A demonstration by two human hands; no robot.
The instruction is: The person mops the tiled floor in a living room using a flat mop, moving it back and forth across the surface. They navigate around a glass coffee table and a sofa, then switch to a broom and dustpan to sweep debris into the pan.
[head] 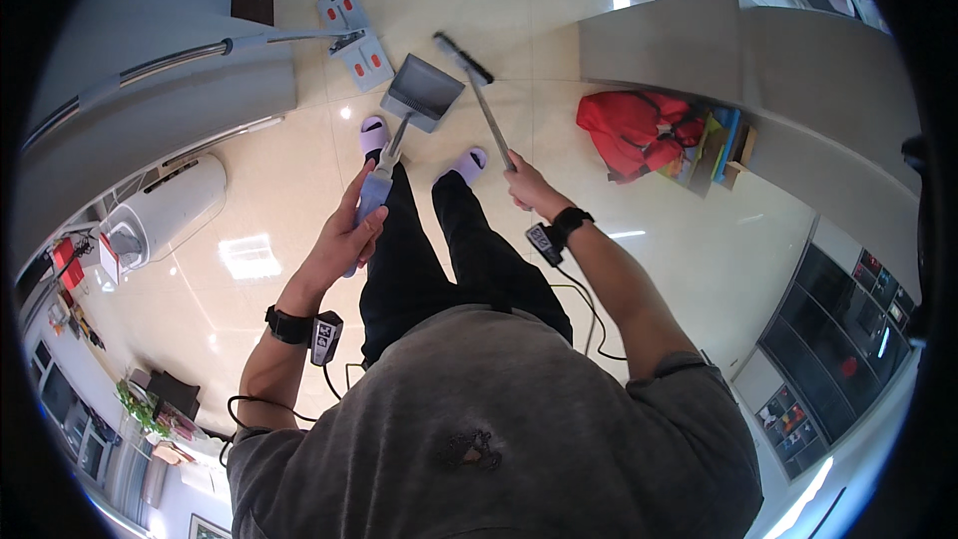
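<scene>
My left hand (pixel 350 233) grips the pale lavender handle (pixel 373 195) of a long-handled dustpan. The grey dustpan (pixel 423 92) is by my feet, its ribbed inner part towards me. In my right hand (pixel 533 186) is the metal stick of a broom (pixel 490 116). Its dark bristle head (pixel 463 58) lies just beyond the dustpan's right edge, slightly blurred and apart from the pan. I cannot make out any dirt in the pan. Both wrists carry black straps with small cabled devices.
A flat mop (pixel 356 37) leans in from the left, its head near the dustpan. On the right, a red bag (pixel 636 133) sits beside cardboard (pixel 711 157) under a grey cabinet (pixel 662 45). A white cylindrical appliance (pixel 176 206) stands left. My lavender slippers (pixel 470 165) are on glossy floor tiles.
</scene>
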